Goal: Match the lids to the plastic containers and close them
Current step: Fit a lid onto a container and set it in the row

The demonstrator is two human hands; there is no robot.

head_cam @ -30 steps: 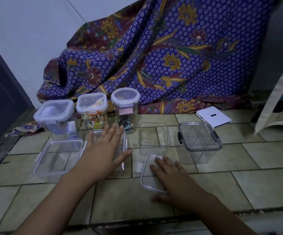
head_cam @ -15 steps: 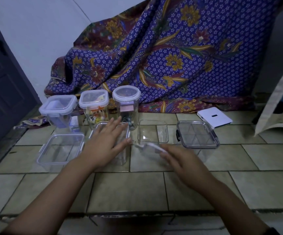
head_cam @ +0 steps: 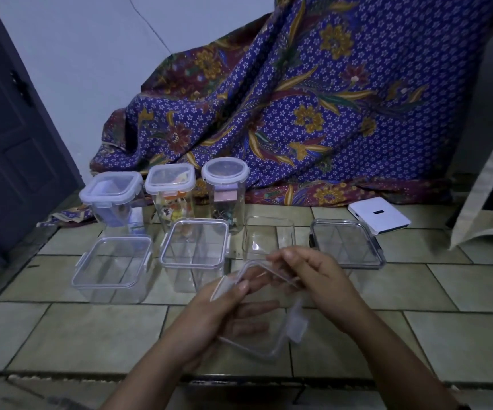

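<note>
You're holding the lid (head_cam: 272,329) in front of the open container (head_cam: 269,236) — it's sitting third from left in the front row (head_cam: 195,247), three jars (head_cam: 170,184) standing behind its left end.

Beige tiled floor (head_cam: 76,329), back row: square pale-lidded plastic jar (head_cam: 112,199), 2nd square jar (head_cam: 170,190), round jar (head_cam: 225,187), front: clear lidded tub (head_cam: 112,264), 2nd lidded tub (head_cam: 194,250), open tub (head_cam: 269,238), dark-rimmed tub (head_cam: 346,247), flat white box (head_cam: 378,215), purple batik cloth (head_cam: 298,113)

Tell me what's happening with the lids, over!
Left hand, right hand both gripping clear lid, off the floor. Lidless container just behind them. Nothing blocking it.
</note>
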